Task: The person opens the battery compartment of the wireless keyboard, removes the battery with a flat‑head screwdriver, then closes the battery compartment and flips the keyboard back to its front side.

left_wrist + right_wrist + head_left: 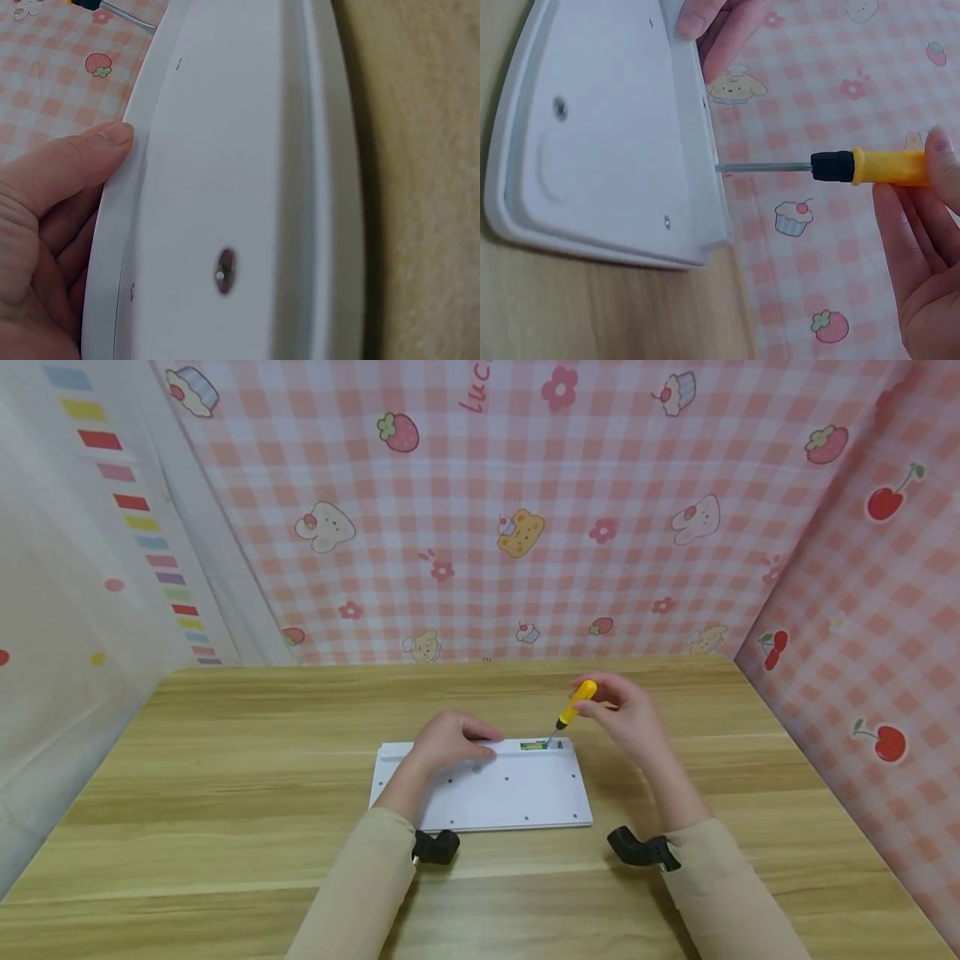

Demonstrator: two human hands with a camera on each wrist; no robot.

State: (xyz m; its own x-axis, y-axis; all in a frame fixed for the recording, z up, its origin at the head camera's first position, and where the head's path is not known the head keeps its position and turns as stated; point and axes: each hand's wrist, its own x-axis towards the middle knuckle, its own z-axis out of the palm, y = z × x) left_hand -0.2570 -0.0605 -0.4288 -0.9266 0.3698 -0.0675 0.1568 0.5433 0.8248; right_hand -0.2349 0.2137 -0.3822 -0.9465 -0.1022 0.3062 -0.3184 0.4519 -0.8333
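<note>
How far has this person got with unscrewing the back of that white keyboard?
Done so far: the white keyboard lies face down on the wooden table. No removed screws can be seen lying about. In hand: the left hand steadies its far edge, while the right hand holds the yellow screwdriver, tip at the far edge. Left: several screw holes on the back; whether they hold screws is unclear.
</note>
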